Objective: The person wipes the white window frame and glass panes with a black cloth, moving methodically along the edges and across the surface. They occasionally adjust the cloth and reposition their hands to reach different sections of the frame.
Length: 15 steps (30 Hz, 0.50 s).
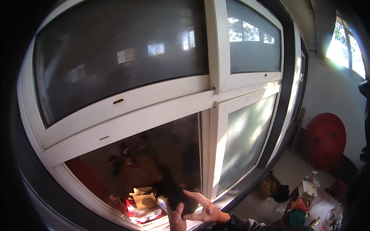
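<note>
At the bottom of the view, my left hand [177,218] points upward with its fingers slightly apart. My right hand [209,210] reaches in from the right, its fingers spread and one tip close to or touching my left hand. Between them is a black shape [188,202]; I cannot tell whether it is a held thing or a dark reflection in the glass. Both hands are before the lower right corner of a dark window pane [138,161]. A white window frame [162,108] surrounds it, with a dark slot in its rail.
Opened cardboard [144,199] and a spray can [161,203] appear at the lower pane. To the right is a frosted pane [245,141]. Beyond are a red round tabletop [325,141] against the wall, a cardboard box [269,185] and a cluttered table with a white box [307,188].
</note>
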Each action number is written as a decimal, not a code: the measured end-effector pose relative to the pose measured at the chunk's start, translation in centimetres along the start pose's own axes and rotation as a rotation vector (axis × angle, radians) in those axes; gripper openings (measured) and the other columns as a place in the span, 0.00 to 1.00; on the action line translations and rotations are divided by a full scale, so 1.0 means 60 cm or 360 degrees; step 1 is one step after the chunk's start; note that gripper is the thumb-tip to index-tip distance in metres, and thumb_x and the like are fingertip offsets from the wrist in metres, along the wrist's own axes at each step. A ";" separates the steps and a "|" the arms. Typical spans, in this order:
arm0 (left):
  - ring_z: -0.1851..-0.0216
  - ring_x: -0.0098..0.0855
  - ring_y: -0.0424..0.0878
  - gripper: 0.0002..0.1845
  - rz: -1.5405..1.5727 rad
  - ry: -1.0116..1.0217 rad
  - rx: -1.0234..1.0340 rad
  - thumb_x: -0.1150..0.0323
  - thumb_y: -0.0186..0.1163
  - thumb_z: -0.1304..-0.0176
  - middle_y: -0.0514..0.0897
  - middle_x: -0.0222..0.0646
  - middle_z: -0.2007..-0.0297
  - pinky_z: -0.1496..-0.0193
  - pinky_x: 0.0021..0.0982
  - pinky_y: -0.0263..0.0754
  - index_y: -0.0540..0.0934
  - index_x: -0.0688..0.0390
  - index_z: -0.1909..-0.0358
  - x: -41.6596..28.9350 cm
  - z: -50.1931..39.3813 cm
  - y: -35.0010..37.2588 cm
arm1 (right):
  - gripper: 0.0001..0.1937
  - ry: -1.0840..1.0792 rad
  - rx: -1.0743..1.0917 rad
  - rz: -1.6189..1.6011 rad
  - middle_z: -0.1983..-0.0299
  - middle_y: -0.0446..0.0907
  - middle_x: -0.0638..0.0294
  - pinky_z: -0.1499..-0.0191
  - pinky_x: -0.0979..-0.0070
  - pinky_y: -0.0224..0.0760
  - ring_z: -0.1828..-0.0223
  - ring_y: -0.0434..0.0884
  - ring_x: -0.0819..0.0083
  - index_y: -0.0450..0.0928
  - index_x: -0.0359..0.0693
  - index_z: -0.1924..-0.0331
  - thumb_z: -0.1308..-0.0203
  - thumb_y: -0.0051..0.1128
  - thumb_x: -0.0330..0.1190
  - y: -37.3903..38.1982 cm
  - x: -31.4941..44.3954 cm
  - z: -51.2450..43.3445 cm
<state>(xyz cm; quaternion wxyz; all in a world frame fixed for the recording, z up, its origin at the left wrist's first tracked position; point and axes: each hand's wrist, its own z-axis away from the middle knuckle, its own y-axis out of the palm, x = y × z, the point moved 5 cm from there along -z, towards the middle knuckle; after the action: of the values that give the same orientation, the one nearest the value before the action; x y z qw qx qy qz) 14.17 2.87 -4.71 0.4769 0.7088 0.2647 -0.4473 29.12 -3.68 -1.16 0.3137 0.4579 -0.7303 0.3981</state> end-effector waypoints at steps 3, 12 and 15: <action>0.25 0.42 0.83 0.34 0.0335 -0.0116 0.0012 0.60 0.62 0.11 0.80 0.42 0.23 0.20 0.44 0.80 0.66 0.58 0.12 0.013 0.004 0.002 | 0.61 -0.0265 -0.0059 0.0267 0.14 0.75 0.41 0.15 0.53 0.71 0.15 0.76 0.45 0.68 0.35 0.10 0.45 0.98 0.44 0.004 0.011 -0.003; 0.07 0.45 0.63 0.54 -0.0611 -0.0063 0.0706 0.40 0.58 0.06 0.66 0.59 0.11 0.08 0.39 0.57 0.45 0.70 0.04 -0.014 -0.018 0.014 | 0.41 0.0026 -0.0465 -0.0301 0.30 0.88 0.50 0.24 0.60 0.84 0.30 0.89 0.57 0.73 0.33 0.16 0.27 0.81 0.38 0.006 -0.047 0.008; 0.09 0.48 0.67 0.53 -0.0851 -0.0068 0.0792 0.39 0.59 0.07 0.70 0.62 0.13 0.09 0.40 0.61 0.50 0.69 0.04 -0.037 -0.021 -0.004 | 0.42 0.0213 -0.0347 -0.0631 0.22 0.83 0.49 0.15 0.56 0.73 0.21 0.82 0.56 0.73 0.31 0.15 0.26 0.82 0.39 0.017 -0.065 0.007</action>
<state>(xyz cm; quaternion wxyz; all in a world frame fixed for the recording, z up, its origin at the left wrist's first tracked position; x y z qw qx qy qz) 13.43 4.24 -2.69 0.1616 0.6994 0.3138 -0.6215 29.63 -2.16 -4.88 0.4811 0.5284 -0.6424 0.2770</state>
